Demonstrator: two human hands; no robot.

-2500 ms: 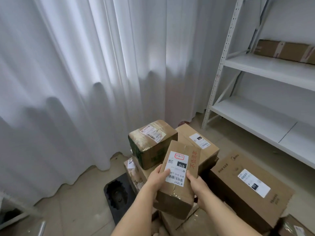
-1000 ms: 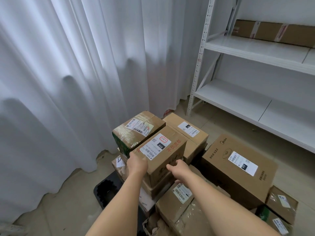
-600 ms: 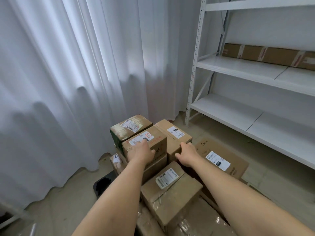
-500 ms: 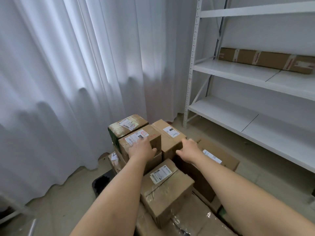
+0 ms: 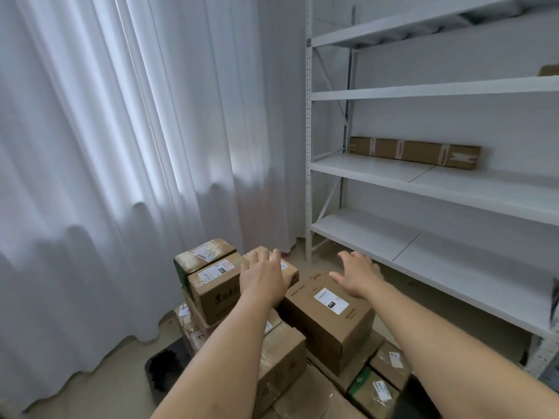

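Observation:
A pile of taped cardboard parcels lies on the floor in front of me. The small box with a red-framed label (image 5: 213,284) sits on the pile beside a green-sided box (image 5: 199,254). My left hand (image 5: 264,276) hovers with fingers spread over another brown box (image 5: 289,269) behind it and holds nothing. My right hand (image 5: 358,275) is spread above the far edge of a large brown box (image 5: 328,316), also holding nothing.
A white metal shelf rack (image 5: 423,182) stands to the right, with a long flat carton (image 5: 414,152) on its middle shelf. White curtains (image 5: 121,146) hang on the left. More parcels (image 5: 375,385) and a black object (image 5: 165,367) lie on the floor.
I held the red-labelled box in both hands, set it on the pile and let go. Both hands have since lifted and spread open, and the view has tilted up towards the shelves.

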